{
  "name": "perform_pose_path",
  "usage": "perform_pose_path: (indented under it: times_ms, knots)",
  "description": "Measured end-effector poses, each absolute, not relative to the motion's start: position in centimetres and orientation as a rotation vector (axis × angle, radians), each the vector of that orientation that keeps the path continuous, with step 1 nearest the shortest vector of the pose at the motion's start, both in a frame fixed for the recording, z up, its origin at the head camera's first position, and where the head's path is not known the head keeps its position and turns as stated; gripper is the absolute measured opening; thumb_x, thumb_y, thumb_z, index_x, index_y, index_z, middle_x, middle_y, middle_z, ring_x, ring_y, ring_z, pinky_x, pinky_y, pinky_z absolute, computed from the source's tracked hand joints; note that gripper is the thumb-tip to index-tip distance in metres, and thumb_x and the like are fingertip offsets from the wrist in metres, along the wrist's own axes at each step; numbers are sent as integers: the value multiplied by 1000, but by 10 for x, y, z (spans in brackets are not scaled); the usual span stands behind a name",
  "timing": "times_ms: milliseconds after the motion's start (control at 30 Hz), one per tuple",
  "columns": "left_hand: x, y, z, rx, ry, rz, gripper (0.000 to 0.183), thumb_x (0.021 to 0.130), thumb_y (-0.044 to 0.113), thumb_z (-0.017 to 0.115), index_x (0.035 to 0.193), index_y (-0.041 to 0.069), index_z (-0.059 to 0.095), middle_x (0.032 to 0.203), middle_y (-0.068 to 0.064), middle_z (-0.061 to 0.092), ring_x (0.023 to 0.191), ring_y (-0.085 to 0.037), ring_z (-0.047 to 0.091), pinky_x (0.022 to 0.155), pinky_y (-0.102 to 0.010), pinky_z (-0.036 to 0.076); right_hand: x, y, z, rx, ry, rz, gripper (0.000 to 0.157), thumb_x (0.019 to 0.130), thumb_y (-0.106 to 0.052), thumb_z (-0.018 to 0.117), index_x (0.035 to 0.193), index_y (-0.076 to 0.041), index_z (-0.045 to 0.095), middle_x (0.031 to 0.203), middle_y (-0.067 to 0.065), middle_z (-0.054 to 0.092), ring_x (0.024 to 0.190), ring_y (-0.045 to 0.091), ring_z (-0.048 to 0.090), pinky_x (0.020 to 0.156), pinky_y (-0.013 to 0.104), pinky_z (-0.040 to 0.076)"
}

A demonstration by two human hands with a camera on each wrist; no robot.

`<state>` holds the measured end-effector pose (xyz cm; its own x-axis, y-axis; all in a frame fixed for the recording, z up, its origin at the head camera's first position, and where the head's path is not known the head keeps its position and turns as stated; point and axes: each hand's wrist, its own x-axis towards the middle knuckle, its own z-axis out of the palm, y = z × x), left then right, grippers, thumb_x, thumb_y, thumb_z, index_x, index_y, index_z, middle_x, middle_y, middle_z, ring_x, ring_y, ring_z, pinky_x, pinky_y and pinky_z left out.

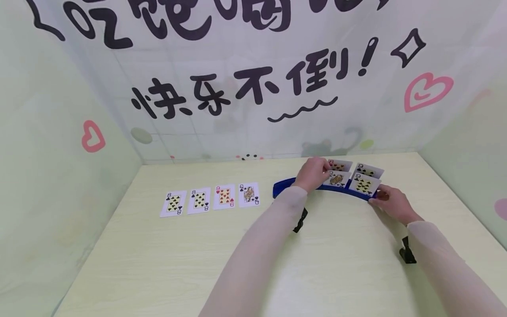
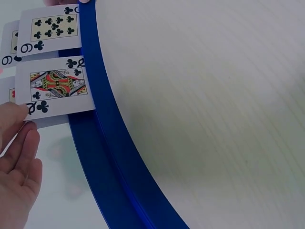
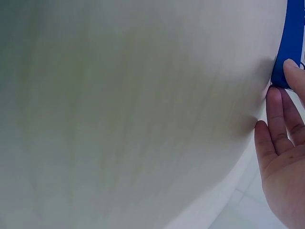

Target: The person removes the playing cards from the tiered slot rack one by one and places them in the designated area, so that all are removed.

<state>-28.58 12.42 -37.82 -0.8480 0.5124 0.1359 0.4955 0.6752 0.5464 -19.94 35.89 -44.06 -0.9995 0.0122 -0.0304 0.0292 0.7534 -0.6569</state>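
Note:
A curved blue card holder (image 1: 285,186) carries playing cards standing in two rows toward its right end. My left hand (image 1: 313,174) pinches the queen of clubs (image 2: 57,88) at its upper corner, thumb in front and fingers behind; the card's lower edge is at the holder's slot. Behind it stands a red-suit card (image 1: 339,166), partly hidden. Beside the queen, the nine of clubs (image 1: 363,185) stands in front of a nine of spades (image 1: 370,170). My right hand (image 1: 393,204) grips the holder's right end between thumb and fingers.
Left of the holder, an eight of clubs (image 1: 173,204), an eight of spades (image 1: 199,200), a nine of hearts (image 1: 224,197) and a queen of spades (image 1: 249,194) lie face up in a row on the pale wooden table (image 1: 158,264). A printed cloth wall (image 1: 222,141) rises behind.

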Motion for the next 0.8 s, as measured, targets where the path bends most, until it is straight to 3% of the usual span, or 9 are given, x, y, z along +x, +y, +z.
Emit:
perform_pose_path:
  times_ms: [567,800]
  knots:
    - [-277,120,-381,920,2846,929,15,89,15,60,99,13,71,98,4,65,84,-3,56,71,-13,43,-198,354,-440,25,2914,-1110,52,88,-9,60,128,15,37,109,32,52,99,42,52,86,53,41]
    - [-278,111,-376,949,2818,1003,16,90,15,59,100,11,71,96,4,66,79,-2,54,66,-11,42,-199,357,-441,32,2908,-1101,55,89,-12,61,129,16,36,112,34,51,101,43,51,87,54,40]
